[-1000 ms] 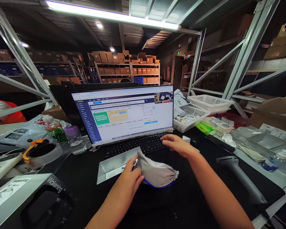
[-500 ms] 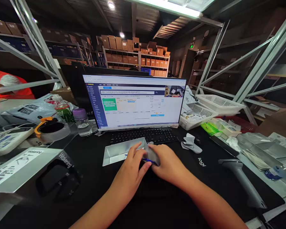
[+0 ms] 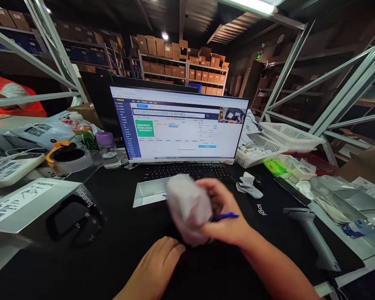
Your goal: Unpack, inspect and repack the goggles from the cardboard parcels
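The right hand [image 3: 229, 225] is clamping a pale bundle [image 3: 187, 208] between its fingers, seemingly for steadiness; the left hand [image 3: 159, 262] (fingers together) is resting farther from the keyboard [image 3: 189, 171].

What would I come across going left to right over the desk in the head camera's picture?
Tape roll → purple-lidded bottle → open box → pale bundle, blurred → right hand holding it → grey cloth → scanner.
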The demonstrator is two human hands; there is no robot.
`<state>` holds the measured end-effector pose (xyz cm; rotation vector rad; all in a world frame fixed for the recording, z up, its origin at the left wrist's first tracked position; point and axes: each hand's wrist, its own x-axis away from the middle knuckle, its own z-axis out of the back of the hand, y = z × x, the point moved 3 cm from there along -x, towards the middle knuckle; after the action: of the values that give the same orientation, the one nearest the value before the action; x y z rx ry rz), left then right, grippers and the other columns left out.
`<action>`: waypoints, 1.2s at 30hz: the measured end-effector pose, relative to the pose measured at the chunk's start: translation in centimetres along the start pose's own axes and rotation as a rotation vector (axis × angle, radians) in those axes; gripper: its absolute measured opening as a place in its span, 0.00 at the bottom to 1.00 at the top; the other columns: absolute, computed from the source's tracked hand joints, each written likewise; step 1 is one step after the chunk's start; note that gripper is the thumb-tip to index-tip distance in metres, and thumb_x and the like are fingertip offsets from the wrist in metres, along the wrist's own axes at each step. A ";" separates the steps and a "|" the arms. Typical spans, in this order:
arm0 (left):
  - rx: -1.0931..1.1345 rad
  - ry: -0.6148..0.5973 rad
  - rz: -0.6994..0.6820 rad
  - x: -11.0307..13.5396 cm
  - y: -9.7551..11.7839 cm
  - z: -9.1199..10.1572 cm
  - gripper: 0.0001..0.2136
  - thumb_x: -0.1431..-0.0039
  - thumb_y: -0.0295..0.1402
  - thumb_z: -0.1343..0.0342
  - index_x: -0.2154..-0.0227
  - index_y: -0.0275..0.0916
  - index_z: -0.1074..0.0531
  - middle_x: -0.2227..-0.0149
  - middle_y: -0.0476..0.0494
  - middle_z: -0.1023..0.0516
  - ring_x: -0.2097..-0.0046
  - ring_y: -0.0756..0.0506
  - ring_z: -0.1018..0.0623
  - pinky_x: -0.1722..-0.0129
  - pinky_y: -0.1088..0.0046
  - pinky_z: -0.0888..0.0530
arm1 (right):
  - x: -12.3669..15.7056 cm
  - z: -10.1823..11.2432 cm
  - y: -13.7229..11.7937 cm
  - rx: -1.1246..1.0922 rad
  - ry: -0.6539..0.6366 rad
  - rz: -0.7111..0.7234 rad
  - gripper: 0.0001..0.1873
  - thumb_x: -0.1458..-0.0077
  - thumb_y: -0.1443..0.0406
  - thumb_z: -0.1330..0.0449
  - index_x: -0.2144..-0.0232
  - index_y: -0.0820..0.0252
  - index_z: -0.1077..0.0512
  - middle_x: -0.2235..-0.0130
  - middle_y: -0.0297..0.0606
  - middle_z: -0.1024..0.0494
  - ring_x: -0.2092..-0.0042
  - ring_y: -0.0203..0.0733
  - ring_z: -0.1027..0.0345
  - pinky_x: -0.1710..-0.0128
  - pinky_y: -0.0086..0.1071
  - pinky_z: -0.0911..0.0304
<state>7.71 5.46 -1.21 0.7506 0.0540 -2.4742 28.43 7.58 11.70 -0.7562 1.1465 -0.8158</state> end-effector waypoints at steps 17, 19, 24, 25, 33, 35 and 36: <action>-0.114 0.267 -0.001 0.9 1.3 2.1 0.15 0.30 0.42 0.52 0.53 0.37 0.28 0.59 0.40 0.19 0.58 0.43 0.18 0.57 0.68 0.20 | 0.9 -5.2 3.7 0.774 -1.004 -0.112 0.34 0.49 0.65 0.31 0.41 0.60 0.32 0.46 0.47 0.23 0.48 0.51 0.25 0.52 0.35 0.31; -0.099 0.241 0.072 1.0 0.8 2.2 0.19 0.31 0.48 0.53 0.53 0.37 0.29 0.58 0.38 0.19 0.57 0.42 0.18 0.58 0.66 0.18 | 1.0 -3.2 2.4 0.606 -0.962 -0.182 0.33 0.45 0.65 0.34 0.37 0.55 0.35 0.39 0.44 0.28 0.40 0.50 0.31 0.42 0.37 0.36; -0.096 0.160 0.142 1.5 -0.2 1.4 0.23 0.44 0.45 0.35 0.50 0.40 0.31 0.54 0.39 0.19 0.55 0.39 0.18 0.56 0.62 0.18 | 3.8 2.0 0.1 0.621 -0.577 -0.352 0.25 0.38 0.66 0.41 0.40 0.43 0.31 0.40 0.33 0.26 0.39 0.48 0.33 0.37 0.43 0.39; -0.109 0.141 0.157 1.6 -0.5 1.2 0.26 0.48 0.44 0.32 0.49 0.40 0.31 0.53 0.39 0.20 0.54 0.38 0.18 0.55 0.61 0.18 | 4.7 3.1 0.2 0.634 -0.494 -0.386 0.21 0.38 0.65 0.40 0.44 0.43 0.27 0.44 0.34 0.23 0.44 0.49 0.29 0.42 0.43 0.35; -0.084 0.003 0.117 -1.0 0.1 1.3 0.53 0.60 0.46 0.30 0.32 0.41 0.48 0.28 0.28 0.53 0.31 0.24 0.43 0.43 0.43 0.27 | 10.5 6.2 5.8 0.625 -0.342 -0.597 0.29 0.48 0.67 0.36 0.43 0.49 0.31 0.43 0.42 0.27 0.47 0.50 0.29 0.45 0.44 0.33; -0.001 -0.099 0.098 -3.6 0.5 1.5 0.59 0.63 0.48 0.29 0.30 0.43 0.54 0.27 0.29 0.60 0.29 0.24 0.49 0.38 0.39 0.35 | 10.8 5.0 6.6 0.657 -0.370 -0.575 0.27 0.47 0.67 0.37 0.44 0.54 0.31 0.43 0.44 0.27 0.45 0.50 0.30 0.43 0.43 0.35; 0.042 -0.160 0.099 -5.0 0.6 1.6 0.60 0.64 0.49 0.29 0.29 0.43 0.55 0.27 0.29 0.59 0.29 0.24 0.50 0.36 0.38 0.39 | 10.7 4.5 6.9 0.702 -0.377 -0.560 0.24 0.48 0.68 0.36 0.47 0.56 0.29 0.45 0.44 0.26 0.47 0.50 0.29 0.45 0.41 0.34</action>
<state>10.66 7.10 2.81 0.5570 -0.0927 -2.4382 36.05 2.28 1.85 -0.5937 0.2503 -1.3744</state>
